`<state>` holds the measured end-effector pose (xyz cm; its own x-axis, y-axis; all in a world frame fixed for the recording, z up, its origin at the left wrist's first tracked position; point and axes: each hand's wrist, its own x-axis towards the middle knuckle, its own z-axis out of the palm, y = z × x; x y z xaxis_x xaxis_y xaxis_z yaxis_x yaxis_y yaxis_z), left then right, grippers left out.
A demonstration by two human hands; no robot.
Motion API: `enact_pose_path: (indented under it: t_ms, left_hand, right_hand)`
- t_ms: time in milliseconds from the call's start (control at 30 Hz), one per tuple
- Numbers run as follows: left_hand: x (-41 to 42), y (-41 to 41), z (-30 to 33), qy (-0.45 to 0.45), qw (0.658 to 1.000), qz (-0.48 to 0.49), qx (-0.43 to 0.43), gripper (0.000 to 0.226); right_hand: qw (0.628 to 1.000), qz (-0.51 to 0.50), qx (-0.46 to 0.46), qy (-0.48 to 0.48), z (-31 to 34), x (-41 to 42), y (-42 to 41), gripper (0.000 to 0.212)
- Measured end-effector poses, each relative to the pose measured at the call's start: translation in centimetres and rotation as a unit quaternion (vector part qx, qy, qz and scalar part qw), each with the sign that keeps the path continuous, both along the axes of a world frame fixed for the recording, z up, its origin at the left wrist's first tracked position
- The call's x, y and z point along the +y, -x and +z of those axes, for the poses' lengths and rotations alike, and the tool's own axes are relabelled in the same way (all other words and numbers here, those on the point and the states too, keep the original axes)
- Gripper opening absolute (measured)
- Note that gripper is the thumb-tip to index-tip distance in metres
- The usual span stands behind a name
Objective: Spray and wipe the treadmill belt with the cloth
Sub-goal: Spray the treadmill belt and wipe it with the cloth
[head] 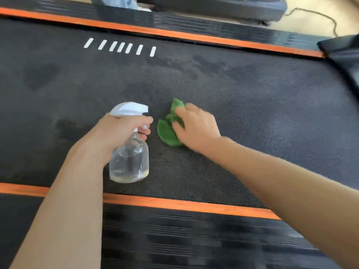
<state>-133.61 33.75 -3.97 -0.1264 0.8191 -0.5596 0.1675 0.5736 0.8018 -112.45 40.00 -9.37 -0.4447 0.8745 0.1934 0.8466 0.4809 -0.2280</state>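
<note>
- Both hands work over the black textured treadmill belt [252,117]: the left hand [118,131] is wrapped around the neck of a clear round plastic spray bottle with a white trigger head [129,160], one finger curled on the trigger, and the right hand [196,129] lies palm down, fingers bent, pressing a crumpled green cloth [167,131] onto the belt.
- The bottle is tilted, its nozzle aimed away from the person towards the cloth side; whether its base touches the belt I cannot tell. A little clear liquid sits in the bottom.
- The cloth lies near the middle of the belt's width, just beside the bottle's trigger, partly hidden under the right hand.
- An orange stripe [174,204] runs along the near belt edge, with a black ribbed side rail [194,239] outside it; a matching orange stripe [194,36] and ribbed rail border the far edge.
- Open belt stretches well to the right of the cloth and to the left of the bottle.
- The belt surface has a fine woven, dotted grain; darker damp-looking patches [174,65] spread between the cloth and the far edge.
- A row of short white slanted marks [120,46] is printed on the belt near the far stripe.
- A dark cable [314,16] trails over pale flooring beyond the far rail.
</note>
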Motion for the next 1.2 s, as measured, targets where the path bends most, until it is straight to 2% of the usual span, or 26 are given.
enact_pose_path:
  t_ms: [100,167,300,367,433,500,567,633,700,833,933,967,1000,1067,1133,1200]
  left_hand:
    - [-0.1,-1.2,0.3,-0.007,1.0,0.008,0.015,0.026]
    - [0.0,-1.1,0.2,-0.018,1.0,0.008,0.019,0.019]
    - [0.0,-1.3,0.5,-0.019,1.0,-0.017,0.013,0.016]
    - [0.0,-1.5,0.6,-0.021,0.999,-0.026,0.012,0.016]
    - [0.1,-1.6,0.6,-0.025,1.0,-0.014,0.003,0.015]
    - [0.2,-1.7,0.7,-0.03,0.999,-0.021,-0.013,0.016]
    - [0.5,-1.6,0.4,-0.03,0.999,-0.028,-0.007,0.019]
    - [0.5,-1.7,0.3,-0.026,1.0,-0.016,0.006,0.017]
    - [0.5,-1.8,0.0,-0.028,0.999,-0.006,0.015,0.016]
    - [0.3,-1.5,0.1,-0.034,0.999,-0.016,0.013,0.017]
    - [0.1,-1.3,0.2,-0.029,0.999,-0.039,0.019,0.018]
    - [0.0,-1.3,0.2,-0.019,0.998,-0.048,0.025,0.018]
    - [0.1,-1.3,-0.1,-0.006,0.998,-0.059,0.03,0.018]
    - [0.2,-1.5,-0.3,0.024,0.995,-0.086,0.033,0.021]
    - [0.1,-1.6,-0.3,0.039,0.991,-0.119,0.037,0.023]
    - [0.0,-1.9,-0.2,0.034,0.99,-0.129,0.038,0.023]
  right_hand:
    - [0.99,0.133,-0.006,0.049,1.2,-8.2,-6.5,0.026]
    - [0.976,0.195,-0.034,0.096,2.0,-10.5,-10.1,0.021]
    - [0.94,0.32,-0.114,0.026,2.2,-7.3,-10.5,0.019]
    - [0.959,0.262,-0.103,-0.022,1.3,-3.5,-9.3,0.026]
    - [0.994,0.083,-0.06,-0.042,0.4,0.7,-7.7,0.032]
    - [0.992,-0.122,-0.016,-0.007,0.0,4.1,-5.5,0.028]
    - [0.981,-0.195,-0.009,0.001,-0.2,4.4,-3.1,0.024]
    - [0.992,-0.128,0.003,0.011,0.0,1.3,-2.7,0.021]
    - [0.998,0.011,0.02,0.051,0.5,-4.3,-3.6,0.017]
    - [0.97,0.197,0.015,0.143,2.2,-10.7,-6.5,0.017]
    - [0.951,0.291,-0.065,0.082,2.5,-7.4,-7.4,0.015]
    - [0.955,0.282,-0.08,0.043,2.1,-5.2,-7.5,0.018]
    - [0.971,0.227,-0.078,0.01,1.5,-2.7,-7.5,0.023]
    - [0.999,0.019,-0.039,-0.018,0.9,3.0,-8.1,0.027]
    - [0.984,-0.174,0.012,0.04,0.5,6.7,-7.9,0.021]
    - [0.978,-0.207,-0.003,0.029,0.2,6.4,-6.2,0.021]
